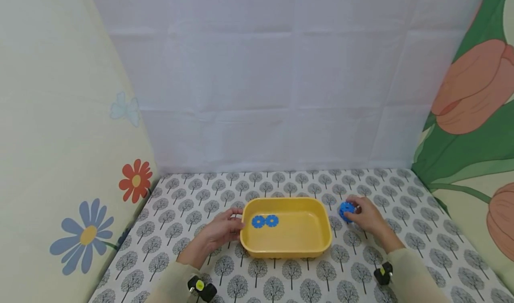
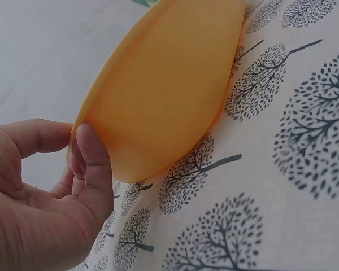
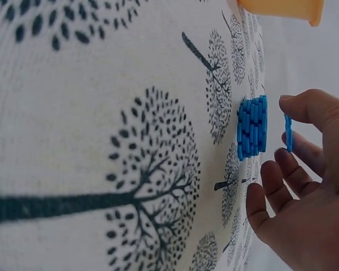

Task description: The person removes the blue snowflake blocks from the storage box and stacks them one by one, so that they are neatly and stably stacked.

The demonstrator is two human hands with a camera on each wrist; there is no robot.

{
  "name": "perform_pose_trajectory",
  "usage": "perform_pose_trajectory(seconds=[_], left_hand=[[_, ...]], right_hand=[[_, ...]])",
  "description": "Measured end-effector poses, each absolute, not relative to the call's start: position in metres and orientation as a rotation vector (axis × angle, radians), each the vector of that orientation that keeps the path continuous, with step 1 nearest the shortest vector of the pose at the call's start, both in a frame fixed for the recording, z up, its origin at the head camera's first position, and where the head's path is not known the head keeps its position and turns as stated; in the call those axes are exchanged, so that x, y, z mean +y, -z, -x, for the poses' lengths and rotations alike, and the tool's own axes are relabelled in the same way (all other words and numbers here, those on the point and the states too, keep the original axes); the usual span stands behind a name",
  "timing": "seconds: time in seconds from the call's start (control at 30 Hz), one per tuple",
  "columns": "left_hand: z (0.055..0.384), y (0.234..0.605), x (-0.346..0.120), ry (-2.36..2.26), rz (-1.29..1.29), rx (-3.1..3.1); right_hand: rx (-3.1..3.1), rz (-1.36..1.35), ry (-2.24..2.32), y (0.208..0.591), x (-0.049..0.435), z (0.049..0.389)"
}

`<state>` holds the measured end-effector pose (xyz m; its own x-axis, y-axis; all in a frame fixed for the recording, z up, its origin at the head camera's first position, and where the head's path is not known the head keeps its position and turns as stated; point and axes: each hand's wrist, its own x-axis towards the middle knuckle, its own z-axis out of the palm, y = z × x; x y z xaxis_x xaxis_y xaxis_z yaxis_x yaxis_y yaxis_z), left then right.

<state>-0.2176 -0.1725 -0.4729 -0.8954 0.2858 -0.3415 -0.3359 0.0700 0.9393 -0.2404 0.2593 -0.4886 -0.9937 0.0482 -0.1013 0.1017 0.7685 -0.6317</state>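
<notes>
A yellow plastic tub point(image 1: 287, 245) stands on the cloth, and my left hand point(image 1: 221, 232) grips its left rim between thumb and fingers. Two flat blue notched discs point(image 1: 259, 222) lie side by side inside, towards the left. To the right of the tub rises a short stack of the same blue discs point(image 3: 252, 127). Just above that stack my right hand point(image 1: 366, 217) pinches a single blue notched disc point(image 3: 288, 134) between thumb and fingers, with a small gap below it. In the left wrist view the left thumb and fingers point(image 2: 93, 152) meet at the tub's edge.
A white cloth with grey tree prints point(image 1: 237, 287) covers the table. Behind it hangs a creased white sheet point(image 1: 249, 80). Flower-patterned panels point(image 1: 60, 129) border the left and right sides.
</notes>
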Motion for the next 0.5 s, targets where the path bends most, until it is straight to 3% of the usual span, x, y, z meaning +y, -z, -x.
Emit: perform_pose_trajectory(seconds=[0.5], left_hand=[[0.2181,0.4731,-0.1727,-1.871,0.055,1.916]], right_hand=[[2.782,-0.231,1.049,0.4959,0.2626,0.2437]])
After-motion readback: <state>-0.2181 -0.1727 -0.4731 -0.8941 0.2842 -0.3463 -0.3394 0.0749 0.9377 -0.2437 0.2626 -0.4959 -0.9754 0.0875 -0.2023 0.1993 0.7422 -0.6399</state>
